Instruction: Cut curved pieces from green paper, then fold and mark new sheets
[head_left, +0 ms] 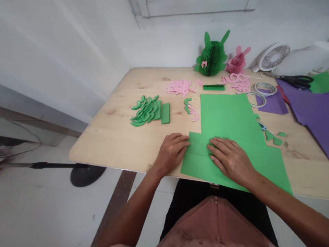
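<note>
A green paper sheet [272, 164] lies crosswise at the table's front edge, slightly overhanging it, with a faint crease along its left part. Another green sheet [226, 109] extends from it toward the back; my right hand hides part of where they meet. At the left edge of the crosswise sheet, my left hand [171, 151] has its fingers bent together on the paper, the thumb mostly hidden. My right hand [231, 159] rests flat over the middle of the paper, fingers stretched out. Left of the sheets lie small green and pink curved cutouts [191, 111].
Green cutouts [145, 111] are piled at left, pink cutouts [180, 87] behind. At the back stand a green honeycomb-paper figure [212, 58], a pink one [236, 61] and a white fan [275, 56]. Tape rolls [264, 89], black-handled scissors [298, 81] and purple paper [313, 108] occupy the right.
</note>
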Tool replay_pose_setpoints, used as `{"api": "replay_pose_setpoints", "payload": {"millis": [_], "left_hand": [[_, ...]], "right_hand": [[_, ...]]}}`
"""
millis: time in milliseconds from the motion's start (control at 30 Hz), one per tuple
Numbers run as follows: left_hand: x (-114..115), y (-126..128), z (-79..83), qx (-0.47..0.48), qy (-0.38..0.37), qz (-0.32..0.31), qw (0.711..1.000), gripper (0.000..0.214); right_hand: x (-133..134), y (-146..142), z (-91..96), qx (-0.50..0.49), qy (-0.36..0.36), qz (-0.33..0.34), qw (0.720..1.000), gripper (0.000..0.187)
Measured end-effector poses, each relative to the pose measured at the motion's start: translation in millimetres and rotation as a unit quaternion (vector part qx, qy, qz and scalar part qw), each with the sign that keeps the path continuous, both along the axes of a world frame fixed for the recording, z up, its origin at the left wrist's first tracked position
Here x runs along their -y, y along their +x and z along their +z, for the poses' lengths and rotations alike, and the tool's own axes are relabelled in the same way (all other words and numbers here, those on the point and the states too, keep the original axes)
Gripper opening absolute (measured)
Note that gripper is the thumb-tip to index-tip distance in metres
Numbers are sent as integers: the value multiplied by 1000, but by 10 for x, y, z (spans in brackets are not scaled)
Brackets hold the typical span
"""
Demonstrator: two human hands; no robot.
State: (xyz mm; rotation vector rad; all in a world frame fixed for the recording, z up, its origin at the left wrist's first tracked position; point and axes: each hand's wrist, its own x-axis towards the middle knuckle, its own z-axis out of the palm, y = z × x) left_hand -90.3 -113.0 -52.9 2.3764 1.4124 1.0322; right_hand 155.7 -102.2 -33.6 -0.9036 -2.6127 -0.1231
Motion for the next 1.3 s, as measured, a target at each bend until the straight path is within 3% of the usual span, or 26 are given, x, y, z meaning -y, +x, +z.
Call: {"api": "replay_pose_setpoints", "payload": {"millis": [333,667,1033,1300], "left_hand": [[6,11,-22,-30,17,7,999,13],[29,37,10,-154,68,-3,986,27],[32,26,5,-172,69,-10,983,26],[26,31,5,-176,76,-12,981,28]], "right_hand": [[3,-3,-4,-4,-9,-1,1000,25],[8,-3,-20,2,-11,-2,1000,26],[27,20,25,8,-17,-8,1000,26],[56,201,64,1,-13,-26,1000,26]]}}
